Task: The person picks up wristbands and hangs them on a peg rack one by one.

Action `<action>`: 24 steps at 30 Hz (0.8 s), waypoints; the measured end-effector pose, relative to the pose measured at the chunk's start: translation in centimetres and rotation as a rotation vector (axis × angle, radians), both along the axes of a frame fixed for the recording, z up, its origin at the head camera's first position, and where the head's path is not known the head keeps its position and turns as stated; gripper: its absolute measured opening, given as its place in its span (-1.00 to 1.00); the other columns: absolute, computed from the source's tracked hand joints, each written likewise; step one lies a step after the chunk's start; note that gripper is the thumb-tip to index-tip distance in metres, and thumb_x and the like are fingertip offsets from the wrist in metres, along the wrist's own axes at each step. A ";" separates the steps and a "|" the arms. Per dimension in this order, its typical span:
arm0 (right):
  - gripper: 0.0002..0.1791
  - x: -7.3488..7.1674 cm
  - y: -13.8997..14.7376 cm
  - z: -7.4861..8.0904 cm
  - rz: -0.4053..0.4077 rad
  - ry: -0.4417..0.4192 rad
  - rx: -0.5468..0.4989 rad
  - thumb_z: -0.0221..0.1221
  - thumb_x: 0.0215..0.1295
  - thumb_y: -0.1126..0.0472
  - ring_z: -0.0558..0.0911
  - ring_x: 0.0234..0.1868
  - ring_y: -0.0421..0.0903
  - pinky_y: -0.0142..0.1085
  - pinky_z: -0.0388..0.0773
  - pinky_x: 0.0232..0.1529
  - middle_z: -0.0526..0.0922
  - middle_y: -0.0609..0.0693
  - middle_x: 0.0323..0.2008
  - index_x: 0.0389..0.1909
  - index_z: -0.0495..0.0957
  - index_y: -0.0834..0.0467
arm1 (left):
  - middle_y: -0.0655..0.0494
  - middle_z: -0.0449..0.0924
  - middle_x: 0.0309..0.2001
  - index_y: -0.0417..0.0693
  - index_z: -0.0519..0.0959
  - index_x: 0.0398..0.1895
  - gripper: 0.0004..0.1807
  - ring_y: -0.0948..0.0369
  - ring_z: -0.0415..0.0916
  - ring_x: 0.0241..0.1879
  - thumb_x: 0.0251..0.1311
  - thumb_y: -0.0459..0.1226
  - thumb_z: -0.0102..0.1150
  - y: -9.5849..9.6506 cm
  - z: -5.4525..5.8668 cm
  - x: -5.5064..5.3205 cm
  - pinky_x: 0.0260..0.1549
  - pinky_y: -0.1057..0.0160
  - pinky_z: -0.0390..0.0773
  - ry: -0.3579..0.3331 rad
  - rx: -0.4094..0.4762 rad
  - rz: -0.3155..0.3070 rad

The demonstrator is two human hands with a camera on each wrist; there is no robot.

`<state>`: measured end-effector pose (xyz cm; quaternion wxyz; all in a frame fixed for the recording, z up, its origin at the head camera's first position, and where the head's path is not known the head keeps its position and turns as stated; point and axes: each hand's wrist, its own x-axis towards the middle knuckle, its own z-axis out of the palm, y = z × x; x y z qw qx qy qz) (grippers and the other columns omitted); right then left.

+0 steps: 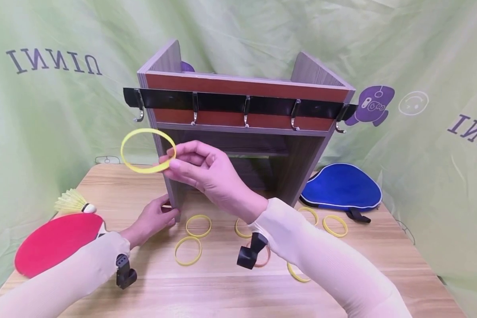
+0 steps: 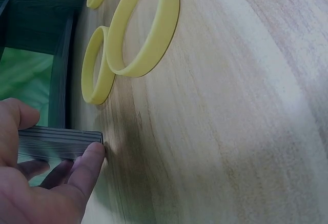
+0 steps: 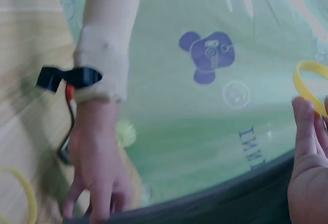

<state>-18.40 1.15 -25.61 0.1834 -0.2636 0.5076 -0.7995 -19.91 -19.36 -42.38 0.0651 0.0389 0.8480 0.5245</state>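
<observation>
My right hand [image 1: 218, 176] pinches a yellow silicone wristband [image 1: 148, 170] between thumb and fingers, in front of the left end of a black hook rail [image 1: 220, 101]. In the right wrist view the same wristband [image 3: 306, 92] shows at the right edge, partly cut off. The rail, with several metal hooks, runs across the front of a grey wooden shelf unit [image 1: 310, 163]. Low on the left, my left hand [image 1: 153, 221] grips the side panel of that unit. The left wrist view shows the panel's edge [image 2: 61, 134] between thumb and fingers.
Several yellow wristbands [image 1: 188, 264] and an orange one [image 1: 267, 256] lie on the wooden table [image 1: 206, 296]. A red table tennis bat [image 1: 59, 243] and a shuttlecock [image 1: 73, 202] lie at left. Right of the unit is a blue bat case [image 1: 342, 187]. A green curtain [image 1: 238, 26] hangs behind.
</observation>
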 end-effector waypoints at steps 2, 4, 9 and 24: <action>-0.76 0.2 -0.5 0.5 -0.019 0.004 -0.025 0.07 0.44 0.58 0.76 -0.07 -0.17 -0.13 0.66 0.22 0.70 0.33 0.03 0.05 0.52 0.39 | -0.39 0.63 0.17 -0.34 0.49 0.26 -0.53 0.09 0.66 -0.11 0.32 -0.34 0.16 0.0 0.0 0.0 -0.20 0.38 0.65 -0.001 0.003 0.000; -0.78 0.3 -0.9 0.8 -0.043 0.000 -0.035 0.08 0.44 0.57 0.77 -0.08 -0.18 -0.14 0.65 0.23 0.64 0.45 0.13 0.02 0.53 0.34 | -0.39 0.63 0.16 -0.34 0.49 0.26 -0.54 0.09 0.66 -0.11 0.32 -0.34 0.16 0.0 -0.1 0.0 -0.20 0.37 0.65 -0.001 0.004 -0.002; -0.81 0.3 -1.9 1.3 -0.101 -0.045 -0.040 0.12 0.44 0.55 0.78 -0.14 -0.21 -0.13 0.63 0.26 0.57 0.54 0.22 -0.08 0.55 0.25 | -0.39 0.64 0.16 -0.34 0.49 0.26 -0.54 0.08 0.66 -0.09 0.32 -0.33 0.16 -0.1 -0.2 -0.1 -0.19 0.37 0.65 0.010 0.006 -0.008; -0.70 -0.6 -2.0 0.2 -0.089 -0.037 0.129 0.15 0.45 0.48 0.73 0.16 0.26 -0.12 0.62 0.28 0.62 0.49 0.19 0.15 0.49 0.40 | -0.38 0.66 0.11 -0.36 0.50 0.22 -0.57 0.10 0.65 -0.10 0.32 -0.35 0.16 -0.1 -0.2 0.0 -0.19 0.36 0.66 0.035 0.038 -0.027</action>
